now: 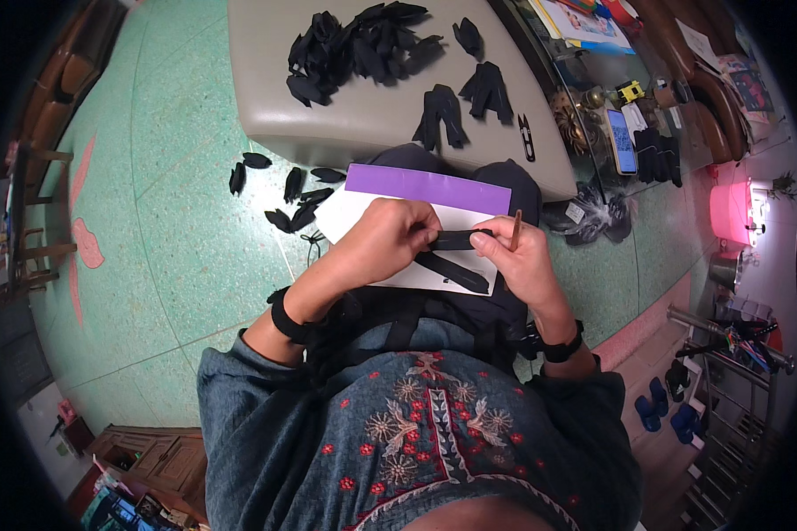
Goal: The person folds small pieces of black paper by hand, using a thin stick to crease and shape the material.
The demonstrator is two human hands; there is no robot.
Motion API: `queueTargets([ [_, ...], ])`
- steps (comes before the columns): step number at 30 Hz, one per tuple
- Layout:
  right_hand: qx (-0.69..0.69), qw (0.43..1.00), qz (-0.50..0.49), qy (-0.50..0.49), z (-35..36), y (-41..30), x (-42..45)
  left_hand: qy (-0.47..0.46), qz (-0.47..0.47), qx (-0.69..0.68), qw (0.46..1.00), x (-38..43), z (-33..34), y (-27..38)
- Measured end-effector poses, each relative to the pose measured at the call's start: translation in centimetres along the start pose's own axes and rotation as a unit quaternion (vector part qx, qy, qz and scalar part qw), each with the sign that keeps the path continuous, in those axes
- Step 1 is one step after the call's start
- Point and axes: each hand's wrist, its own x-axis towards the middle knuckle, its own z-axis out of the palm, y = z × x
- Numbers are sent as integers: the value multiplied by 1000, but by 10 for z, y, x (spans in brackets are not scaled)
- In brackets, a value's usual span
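Observation:
Between my two hands a narrow black fabric strip (454,240) is stretched roughly level. My left hand (392,235) pinches its left end with thumb and fingertips. The right end is pinched by my right hand (515,255), which also keeps a slim brown stick (517,229) upright between its fingers. Another black length of fabric (453,272) slants down to the right below the strip; whether the two are joined is hidden by my left hand. Under both hands, a white board or card (405,280) with a purple band (428,188) lies across my lap.
Ahead stands a beige padded ottoman (272,99), bearing a heap of black fabric pieces (358,46) and thread snips (526,138). Several black pieces (293,184) lie on the green floor at left. A glass table (598,76) holds a phone (621,141); a plastic bag (591,216) sits below.

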Motion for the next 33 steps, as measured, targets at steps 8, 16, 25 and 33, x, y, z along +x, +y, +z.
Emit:
queueTargets([
  [8, 139, 987, 81, 15, 7, 13, -10, 7, 21, -60, 998, -1, 5, -4],
  [16, 134, 983, 104, -69, 5, 14, -11, 19, 68, -78, 994, 0, 17, -4],
  [25, -7, 999, -6, 35, 3, 27, -10, -33, -53, -274, 960, 17, 13, -21],
  [33, 1, 995, 42, -91, -5, 12, 0, 50, -93, -348, 931, 25, 9, -9],
])
